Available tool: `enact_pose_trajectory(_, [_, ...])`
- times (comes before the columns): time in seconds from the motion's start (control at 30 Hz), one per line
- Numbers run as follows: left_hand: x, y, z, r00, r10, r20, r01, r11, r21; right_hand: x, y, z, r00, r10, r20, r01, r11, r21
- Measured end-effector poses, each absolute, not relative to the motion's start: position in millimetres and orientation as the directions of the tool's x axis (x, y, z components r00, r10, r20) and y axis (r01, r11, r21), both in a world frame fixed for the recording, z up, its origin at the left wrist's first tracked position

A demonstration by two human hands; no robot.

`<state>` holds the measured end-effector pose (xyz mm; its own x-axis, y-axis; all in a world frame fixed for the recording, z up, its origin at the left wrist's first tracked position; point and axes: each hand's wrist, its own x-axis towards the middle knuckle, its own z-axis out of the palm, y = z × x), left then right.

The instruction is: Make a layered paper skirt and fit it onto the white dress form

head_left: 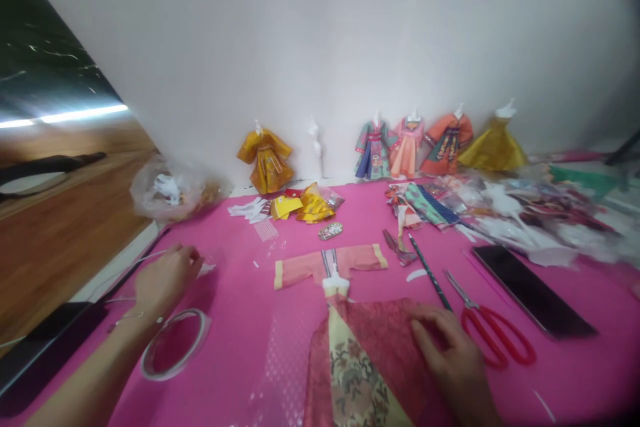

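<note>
My right hand has its thumb and fingers on the right side of a dark red doll skirt, pinching the cloth. The skirt has a cream panel with a flower print and lies below a white doll form. A pink doll jacket with yellow cuffs is spread flat above it. At the left, my left hand has curled, closed fingers over the pink surface, beside a small whitish scrap; what they hold is hidden. A roll of clear tape lies just below my left wrist.
Red-handled scissors, a pencil and a black phone lie at the right. Dressed doll forms, including a yellow gown, lean along the wall. Fabric pieces and a plastic bag sit farther back.
</note>
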<state>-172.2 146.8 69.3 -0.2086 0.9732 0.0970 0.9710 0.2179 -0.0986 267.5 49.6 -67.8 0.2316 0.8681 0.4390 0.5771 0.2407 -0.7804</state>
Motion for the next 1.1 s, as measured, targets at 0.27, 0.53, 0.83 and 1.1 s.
enact_pose_trajectory(0.27, [-168, 141, 73, -0.199, 0.973, 0.116, 0.960, 0.217, -0.175, 268, 49, -69, 0.221, 0.895, 0.388, 0.549, 0.215, -0.808])
enact_pose_trajectory(0.53, [-166, 133, 68, -0.190, 0.958, 0.214, 0.966, 0.221, -0.133, 265, 44, -56, 0.247, 0.871, 0.424, 0.530, 0.245, -0.812])
enact_pose_trajectory(0.83, [-81, 100, 51, 0.024, 0.957, 0.289, 0.946, -0.116, 0.304, 228, 98, -5, -0.073, 0.994, 0.076, 0.560, 0.104, -0.822])
enact_pose_trajectory(1.1, [-7, 96, 6, 0.181, 0.982, -0.056, 0.654, -0.078, 0.753, 193, 141, -3, -0.226, 0.974, 0.003, 0.585, 0.138, -0.799])
